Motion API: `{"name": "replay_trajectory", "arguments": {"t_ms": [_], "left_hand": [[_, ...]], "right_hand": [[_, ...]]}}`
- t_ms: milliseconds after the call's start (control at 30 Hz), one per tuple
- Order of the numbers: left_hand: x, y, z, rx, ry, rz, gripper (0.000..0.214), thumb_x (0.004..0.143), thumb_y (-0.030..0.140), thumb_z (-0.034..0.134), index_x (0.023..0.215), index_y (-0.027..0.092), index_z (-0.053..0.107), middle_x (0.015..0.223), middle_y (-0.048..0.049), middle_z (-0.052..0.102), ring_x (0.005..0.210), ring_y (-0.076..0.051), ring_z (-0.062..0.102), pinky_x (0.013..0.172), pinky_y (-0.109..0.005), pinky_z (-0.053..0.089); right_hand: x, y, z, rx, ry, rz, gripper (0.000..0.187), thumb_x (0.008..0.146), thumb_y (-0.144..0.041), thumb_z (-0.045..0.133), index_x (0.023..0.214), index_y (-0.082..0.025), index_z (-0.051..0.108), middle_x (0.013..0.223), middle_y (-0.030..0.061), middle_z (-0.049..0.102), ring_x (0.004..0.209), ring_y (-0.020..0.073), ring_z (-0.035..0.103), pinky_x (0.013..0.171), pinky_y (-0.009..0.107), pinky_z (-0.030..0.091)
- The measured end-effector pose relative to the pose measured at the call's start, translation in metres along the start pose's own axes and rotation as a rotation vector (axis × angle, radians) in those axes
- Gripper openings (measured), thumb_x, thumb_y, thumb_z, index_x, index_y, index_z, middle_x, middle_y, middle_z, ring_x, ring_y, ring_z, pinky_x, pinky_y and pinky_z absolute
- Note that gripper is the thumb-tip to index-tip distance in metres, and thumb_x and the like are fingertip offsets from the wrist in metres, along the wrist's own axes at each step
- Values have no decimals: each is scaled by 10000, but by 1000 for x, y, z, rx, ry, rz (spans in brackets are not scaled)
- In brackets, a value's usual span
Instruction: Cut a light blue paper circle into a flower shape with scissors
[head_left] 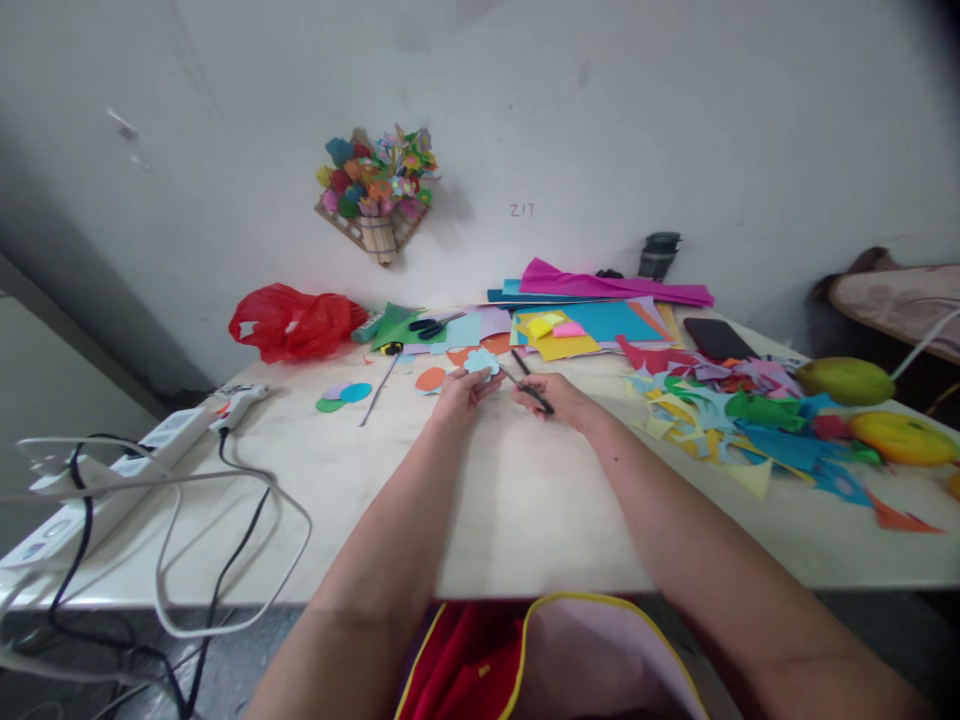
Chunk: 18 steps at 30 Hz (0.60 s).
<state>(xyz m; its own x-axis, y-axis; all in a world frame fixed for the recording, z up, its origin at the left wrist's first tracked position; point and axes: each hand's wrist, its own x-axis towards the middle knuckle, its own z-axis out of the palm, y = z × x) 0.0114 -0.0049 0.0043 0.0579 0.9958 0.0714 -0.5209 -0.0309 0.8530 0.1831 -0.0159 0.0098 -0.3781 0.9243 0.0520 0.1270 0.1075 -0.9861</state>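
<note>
Pinched in my left hand (460,396) is a light blue paper flower (481,362) with rounded petals. My right hand (561,398) is closed around a pair of black-handled scissors (536,397), their blades pointing left toward the flower. Whether the blade tips touch the paper I cannot tell. Just left of my left hand lies an orange paper circle (430,379). Further left are overlapping paper circles in blue (355,392), green and purple. Behind the scissors a dark pen-like stick (520,362) rests on the table.
Paper scraps (697,410) spread over the right side, near a phone (720,339) and a green mango-like fruit (844,380). Coloured sheets (615,322) and a second pair of scissors (431,327) lie at the back. A red plastic bag (296,322) and a power strip (112,490) with cables occupy the left.
</note>
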Motion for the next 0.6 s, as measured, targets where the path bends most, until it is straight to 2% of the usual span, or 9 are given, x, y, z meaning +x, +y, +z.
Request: {"name": "replay_trajectory", "arguments": {"t_ms": [600], "left_hand": [[1,-1,-1,19,-16,1,158,659,104,636,816,90,632,827,-86,670,774,-190,656,824,-338,500]], "right_hand": [[-3,-3,0,-11,-9,5,265,634,-347,689,749,-128,596,457,-50,449,374,48,384,328,163,307]]}}
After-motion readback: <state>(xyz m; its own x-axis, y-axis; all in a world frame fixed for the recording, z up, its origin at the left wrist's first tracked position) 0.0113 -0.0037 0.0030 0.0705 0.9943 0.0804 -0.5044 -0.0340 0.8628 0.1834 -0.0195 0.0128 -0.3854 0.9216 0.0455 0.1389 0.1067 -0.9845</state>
